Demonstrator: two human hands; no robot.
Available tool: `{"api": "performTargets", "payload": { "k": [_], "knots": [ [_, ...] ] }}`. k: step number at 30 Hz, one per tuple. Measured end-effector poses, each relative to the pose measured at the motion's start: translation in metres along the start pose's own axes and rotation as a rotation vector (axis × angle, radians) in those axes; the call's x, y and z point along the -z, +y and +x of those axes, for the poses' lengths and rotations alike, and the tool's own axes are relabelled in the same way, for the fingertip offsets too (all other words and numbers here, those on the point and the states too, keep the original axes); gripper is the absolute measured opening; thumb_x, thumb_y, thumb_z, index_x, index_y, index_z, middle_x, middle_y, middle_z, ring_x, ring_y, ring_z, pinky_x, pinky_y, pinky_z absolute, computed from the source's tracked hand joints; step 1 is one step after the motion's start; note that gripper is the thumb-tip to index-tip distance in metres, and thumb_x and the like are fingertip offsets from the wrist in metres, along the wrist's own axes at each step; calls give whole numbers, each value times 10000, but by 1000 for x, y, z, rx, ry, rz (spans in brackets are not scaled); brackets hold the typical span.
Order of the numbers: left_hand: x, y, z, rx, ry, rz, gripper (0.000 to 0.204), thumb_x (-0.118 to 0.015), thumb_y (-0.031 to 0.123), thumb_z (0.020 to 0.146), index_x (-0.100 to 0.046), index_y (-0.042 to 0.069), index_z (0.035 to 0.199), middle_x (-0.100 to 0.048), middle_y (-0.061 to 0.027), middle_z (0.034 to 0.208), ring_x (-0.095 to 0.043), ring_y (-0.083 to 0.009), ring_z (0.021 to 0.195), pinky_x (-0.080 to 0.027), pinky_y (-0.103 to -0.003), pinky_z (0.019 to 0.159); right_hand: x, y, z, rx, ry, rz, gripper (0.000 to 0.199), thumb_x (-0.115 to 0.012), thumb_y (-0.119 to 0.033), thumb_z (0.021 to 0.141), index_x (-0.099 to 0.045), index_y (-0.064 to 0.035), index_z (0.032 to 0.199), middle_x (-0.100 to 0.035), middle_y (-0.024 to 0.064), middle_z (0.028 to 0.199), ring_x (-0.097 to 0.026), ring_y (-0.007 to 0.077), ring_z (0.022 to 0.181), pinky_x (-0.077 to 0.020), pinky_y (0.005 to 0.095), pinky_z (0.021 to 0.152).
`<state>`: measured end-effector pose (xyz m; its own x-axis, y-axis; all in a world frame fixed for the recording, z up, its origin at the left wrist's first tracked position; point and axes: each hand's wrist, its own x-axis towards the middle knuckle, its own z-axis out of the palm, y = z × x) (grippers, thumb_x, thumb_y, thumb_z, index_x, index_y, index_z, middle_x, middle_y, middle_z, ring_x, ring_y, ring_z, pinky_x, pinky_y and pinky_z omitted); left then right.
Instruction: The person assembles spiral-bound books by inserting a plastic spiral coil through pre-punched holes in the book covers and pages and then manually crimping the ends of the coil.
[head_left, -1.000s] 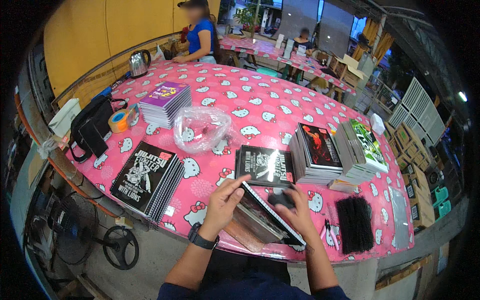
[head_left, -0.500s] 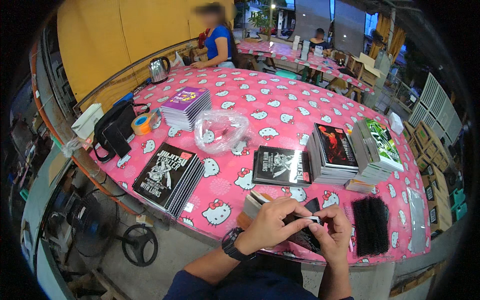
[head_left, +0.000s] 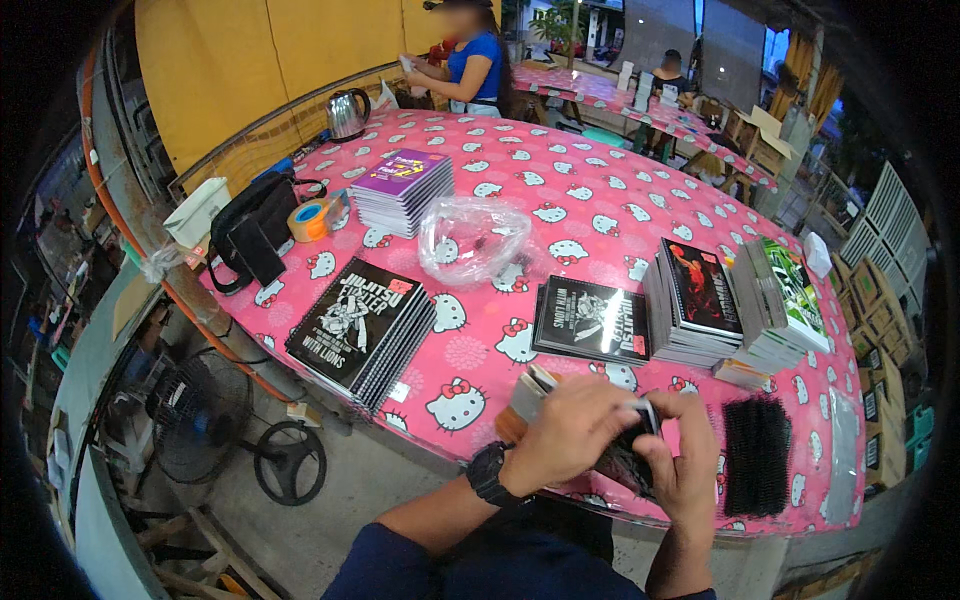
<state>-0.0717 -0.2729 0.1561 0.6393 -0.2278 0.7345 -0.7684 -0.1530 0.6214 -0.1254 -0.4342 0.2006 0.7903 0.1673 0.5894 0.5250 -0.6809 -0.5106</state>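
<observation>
Notebook (head_left: 628,466) now has the work at its edge: right hand (head_left: 683,455) pinches it, nearly closed; left hand (head_left: 570,430), apart a second ago, curls alongside, grip too blurred to tell.

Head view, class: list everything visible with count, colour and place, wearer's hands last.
Tables: 2, pink, centre and background
Lettered notebook stacks: 2, black, front left and centre
Book stack: 1, purple, back left
Red-art notebook stack: 1, black, right
Green-art stack: 1, green-white, far right
Coil pile: 1, black, front right
Plastic wrap: 1, clear, table middle
Tape roll: 1, orange, left
Bag: 1, black, left
Kettle: 1, silver, back left
Fan: 1, black, floor left
Cartons: several, brown, right
People: 2, blue and dark tops, background
Held notebook: 1, dark, between hands
Watch: 1, black, left wrist
Left hand: 1, bare, on notebook
Right hand: 1, bare, on notebook
</observation>
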Motion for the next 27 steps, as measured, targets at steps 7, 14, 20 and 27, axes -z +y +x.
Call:
{"api": "performTargets", "payload": {
  "k": [7, 14, 20, 27],
  "knots": [
    [202, -25, 62, 81, 813, 210, 409, -359, 332, 969, -483, 43, 706, -402, 13, 582, -390, -106, 547, -326, -284, 515, 45, 53, -11, -257, 357, 300, 425, -615, -176, 784, -519, 39, 1138, -568, 126, 1084, -540, 213, 965, -398, 325, 883],
    [231, -155, 72, 307, -362, 1024, 361, -495, 357, 849, -619, 28, 769, -609, -205, 777, -588, -373, 731, -449, -453, 643, -9, 79, -29, -310, -66, 130, 251, -652, -56, 751, -612, 8, 990, -606, 100, 859, -584, 190, 773, -457, 294, 723],
    [200, -229, 25, 463, -488, 858, 505, -471, 537, 844, -634, 86, 1000, -623, -121, 1016, -541, -283, 1036, -259, -537, 988, -13, 98, -49, -494, -162, 143, 216, -662, -77, 775, -619, 18, 965, -625, 126, 893, -605, 211, 779, -481, 309, 715],
    [203, -223, 26, 482, -538, 920, 515, -616, 465, 684, -637, 57, 997, -618, -143, 1043, -538, -295, 1042, -262, -493, 1021, -18, 107, -56, -466, -162, 121, 197, -661, -77, 767, -625, 7, 942, -620, 126, 861, -599, 216, 772, -470, 313, 699]
  ]
}}
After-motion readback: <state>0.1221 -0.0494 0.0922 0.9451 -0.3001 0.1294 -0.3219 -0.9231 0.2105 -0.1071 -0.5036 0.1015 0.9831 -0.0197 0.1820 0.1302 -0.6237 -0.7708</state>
